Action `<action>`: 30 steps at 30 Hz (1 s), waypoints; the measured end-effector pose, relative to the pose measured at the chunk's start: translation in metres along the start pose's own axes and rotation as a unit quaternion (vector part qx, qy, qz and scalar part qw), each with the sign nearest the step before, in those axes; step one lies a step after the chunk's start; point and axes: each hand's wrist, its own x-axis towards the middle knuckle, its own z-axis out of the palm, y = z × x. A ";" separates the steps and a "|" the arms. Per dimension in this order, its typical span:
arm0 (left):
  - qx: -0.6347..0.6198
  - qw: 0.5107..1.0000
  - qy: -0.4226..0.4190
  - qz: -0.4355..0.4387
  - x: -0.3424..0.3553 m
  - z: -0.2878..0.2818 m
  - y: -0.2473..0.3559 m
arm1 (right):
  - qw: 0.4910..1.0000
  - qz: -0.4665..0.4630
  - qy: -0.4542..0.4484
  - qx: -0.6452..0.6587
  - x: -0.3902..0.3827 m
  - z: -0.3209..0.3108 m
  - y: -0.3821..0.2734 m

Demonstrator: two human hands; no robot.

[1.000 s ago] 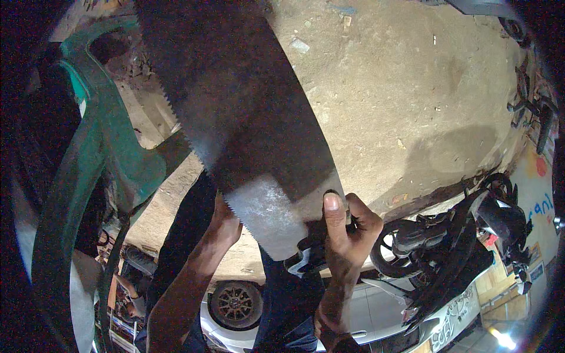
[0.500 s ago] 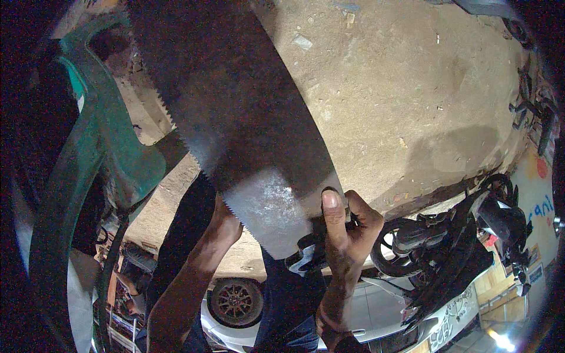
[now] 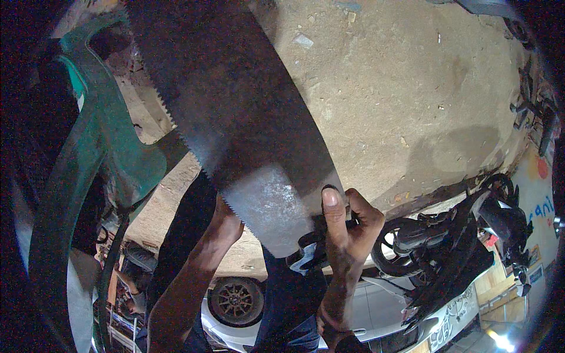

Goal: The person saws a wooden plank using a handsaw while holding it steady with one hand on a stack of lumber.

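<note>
A large handsaw (image 3: 235, 112) fills the upper middle, its broad, dark, worn blade running from the top edge down toward me, teeth along its left side. Near the dark handle the metal is paler and shinier. My right hand (image 3: 347, 226) is closed around that handle, thumb laid along the near end of the blade. From below, my left forearm reaches up to the toothed edge, where my left hand (image 3: 226, 223) passes behind the blade. Its fingers are hidden there, so their grip cannot be seen.
Close on the left stands a curved green frame (image 3: 126, 159), its lower part beside the saw teeth. A motorcycle (image 3: 432, 250) is at the lower right. Below lies a pale car with a dark-spoked wheel (image 3: 237, 301). Sandy ground (image 3: 388, 88) with small scraps stretches right of the blade.
</note>
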 end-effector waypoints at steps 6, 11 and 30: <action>0.000 1.000 -0.001 0.002 0.001 -0.001 0.000 | 1.000 0.006 -0.004 -0.003 0.000 -0.001 -0.002; -0.006 1.000 0.001 -0.009 0.006 -0.006 -0.007 | 1.000 0.007 -0.012 -0.019 0.003 0.007 0.001; 0.062 0.997 -0.024 0.024 0.010 0.019 -0.006 | 0.993 -0.011 0.093 -0.070 -0.023 -0.051 -0.002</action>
